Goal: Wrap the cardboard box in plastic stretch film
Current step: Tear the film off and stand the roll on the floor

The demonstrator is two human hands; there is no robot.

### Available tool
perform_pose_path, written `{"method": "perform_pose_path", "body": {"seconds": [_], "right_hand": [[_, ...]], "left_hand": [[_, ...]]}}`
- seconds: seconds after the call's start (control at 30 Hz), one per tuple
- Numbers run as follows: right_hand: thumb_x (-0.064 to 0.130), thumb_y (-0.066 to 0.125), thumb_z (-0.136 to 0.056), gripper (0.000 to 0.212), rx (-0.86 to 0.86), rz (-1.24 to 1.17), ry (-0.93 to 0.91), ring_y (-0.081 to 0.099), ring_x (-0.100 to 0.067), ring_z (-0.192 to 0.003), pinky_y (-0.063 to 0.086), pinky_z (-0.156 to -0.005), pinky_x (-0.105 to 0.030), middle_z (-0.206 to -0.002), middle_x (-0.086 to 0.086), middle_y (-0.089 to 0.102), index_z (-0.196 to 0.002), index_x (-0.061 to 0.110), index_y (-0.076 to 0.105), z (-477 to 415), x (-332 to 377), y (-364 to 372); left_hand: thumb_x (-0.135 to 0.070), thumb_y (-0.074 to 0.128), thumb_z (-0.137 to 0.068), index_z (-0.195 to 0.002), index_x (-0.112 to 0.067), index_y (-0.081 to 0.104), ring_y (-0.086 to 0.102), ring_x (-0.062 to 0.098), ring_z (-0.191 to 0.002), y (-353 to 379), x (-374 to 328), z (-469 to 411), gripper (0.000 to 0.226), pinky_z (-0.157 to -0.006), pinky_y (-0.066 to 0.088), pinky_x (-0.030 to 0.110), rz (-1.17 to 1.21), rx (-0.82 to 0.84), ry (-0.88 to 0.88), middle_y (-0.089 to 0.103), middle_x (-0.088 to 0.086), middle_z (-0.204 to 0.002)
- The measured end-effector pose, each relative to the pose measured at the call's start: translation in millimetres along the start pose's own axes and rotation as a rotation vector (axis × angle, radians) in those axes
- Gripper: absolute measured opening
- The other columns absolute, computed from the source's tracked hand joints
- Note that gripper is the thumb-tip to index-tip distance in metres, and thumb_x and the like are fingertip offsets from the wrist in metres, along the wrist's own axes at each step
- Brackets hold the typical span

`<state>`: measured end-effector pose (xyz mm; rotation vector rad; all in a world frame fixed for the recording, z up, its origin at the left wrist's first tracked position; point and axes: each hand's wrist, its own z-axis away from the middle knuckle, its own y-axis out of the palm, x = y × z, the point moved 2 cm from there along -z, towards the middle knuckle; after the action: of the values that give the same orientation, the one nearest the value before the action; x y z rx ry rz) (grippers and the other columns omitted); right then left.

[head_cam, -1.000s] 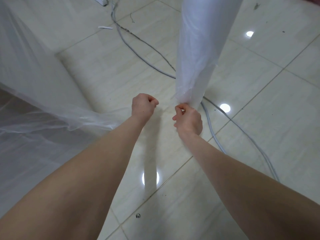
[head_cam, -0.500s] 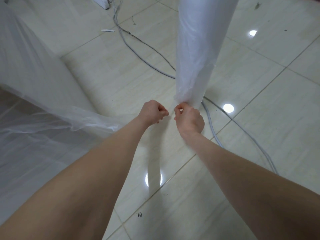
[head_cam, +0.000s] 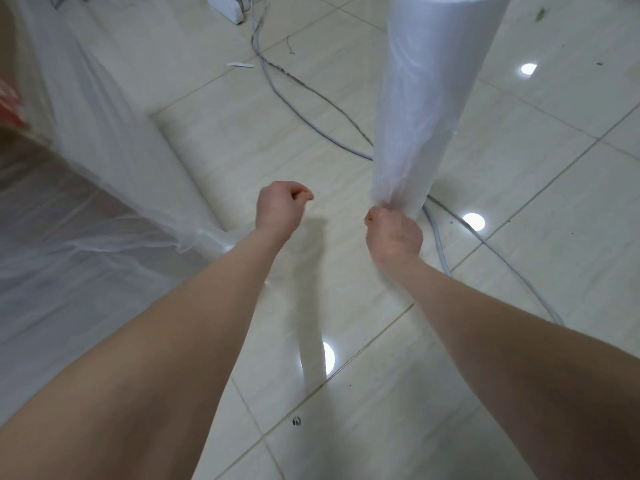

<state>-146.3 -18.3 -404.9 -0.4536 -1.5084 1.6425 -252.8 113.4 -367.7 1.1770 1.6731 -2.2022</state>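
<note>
The cardboard box (head_cam: 41,216) fills the left side, brown under layers of clear stretch film, with a red mark at its far left edge. Loose film (head_cam: 114,140) hangs off it and gathers into a tail that runs under my left wrist. My left hand (head_cam: 280,206) is curled in a fist just past that tail. The white film roll (head_cam: 429,91) stands upright on the floor at right. My right hand (head_cam: 394,233) grips the bunched film at the roll's near end.
Grey cables (head_cam: 311,123) snake across the glossy tiled floor behind and beside the roll. A white block (head_cam: 228,8) sits at the top edge, and a small white scrap (head_cam: 240,65) lies near it.
My two hands, nearly touching half a second ago, have drawn apart, the left going left and the right staying at the roll. The view has shifted down and right.
</note>
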Motion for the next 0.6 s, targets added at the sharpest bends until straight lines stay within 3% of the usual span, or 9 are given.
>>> {"method": "perform_pose_path", "body": {"seconds": [0.13, 0.23, 0.33, 0.4, 0.5, 0.6], "right_hand": [[0.018, 0.038, -0.099, 0.032, 0.019, -0.03, -0.029, 0.06, -0.028, -0.104, 0.041, -0.075, -0.03, -0.114, -0.006, 0.063, -0.123, 0.028, 0.058, 7.9, -1.8, -6.3], [0.022, 0.041, -0.098, 0.034, 0.089, -0.067, -0.042, 0.057, -0.025, -0.11, 0.041, -0.079, -0.029, -0.121, -0.002, 0.061, -0.128, 0.034, 0.053, 12.2, -6.2, -16.0], [0.024, 0.049, -0.093, 0.029, 0.2, -0.051, 0.002, 0.054, -0.024, -0.116, 0.042, -0.088, -0.029, -0.123, -0.001, 0.059, -0.12, 0.028, 0.06, 12.3, -16.3, -25.3], [0.024, 0.051, -0.09, 0.032, 0.253, -0.049, 0.044, 0.053, -0.024, -0.118, 0.043, -0.089, -0.03, -0.124, -0.003, 0.057, -0.12, 0.023, 0.06, 12.4, -23.4, -34.6], [0.032, 0.052, -0.086, 0.04, 0.291, -0.066, 0.028, 0.055, -0.03, -0.115, 0.048, -0.093, -0.036, -0.124, -0.007, 0.058, -0.122, 0.016, 0.056, 14.0, -31.2, -56.2], [0.035, 0.057, -0.084, 0.047, 0.307, -0.063, -0.004, 0.056, -0.03, -0.116, 0.048, -0.094, -0.038, -0.126, -0.008, 0.058, -0.126, 0.015, 0.054, 15.1, -36.6, -83.6]], "left_hand": [[-0.007, 0.055, -0.09, -0.101, -0.011, 0.073, 0.067, 0.022, -0.091, -3.7, 5.5, 0.9, 0.022, -0.076, 0.048, 0.023, -0.049, 0.073, -0.027, 0.072, 0.008, -0.095], [-0.009, 0.058, -0.089, -0.133, -0.012, 0.054, 0.059, 0.02, -0.114, 6.5, -9.6, 8.3, 0.044, -0.092, 0.047, 0.026, -0.079, 0.24, -0.027, 0.066, 0.006, -0.119], [-0.019, 0.069, -0.084, -0.152, -0.014, 0.017, 0.034, 0.022, -0.138, 8.7, -27.7, 12.1, 0.086, -0.109, 0.033, 0.031, -0.074, 0.385, -0.065, 0.036, 0.006, -0.15], [-0.027, 0.077, -0.078, -0.153, -0.014, 0.007, 0.021, 0.021, -0.144, 6.6, -37.8, 15.8, 0.103, -0.113, 0.025, 0.033, -0.016, 0.478, -0.092, 0.019, 0.004, -0.157], [-0.04, 0.078, -0.074, -0.153, -0.019, 0.005, 0.014, 0.019, -0.146, 3.1, -51.6, 22.9, 0.11, -0.115, 0.021, 0.038, -0.033, 0.59, -0.093, 0.011, 0.0, -0.159], [-0.05, 0.071, -0.077, -0.152, -0.016, 0.015, 0.024, 0.022, -0.143, 0.5, -66.8, 29.4, 0.1, -0.113, 0.023, 0.038, 0.058, 0.603, -0.109, 0.019, 0.004, -0.158]]}}
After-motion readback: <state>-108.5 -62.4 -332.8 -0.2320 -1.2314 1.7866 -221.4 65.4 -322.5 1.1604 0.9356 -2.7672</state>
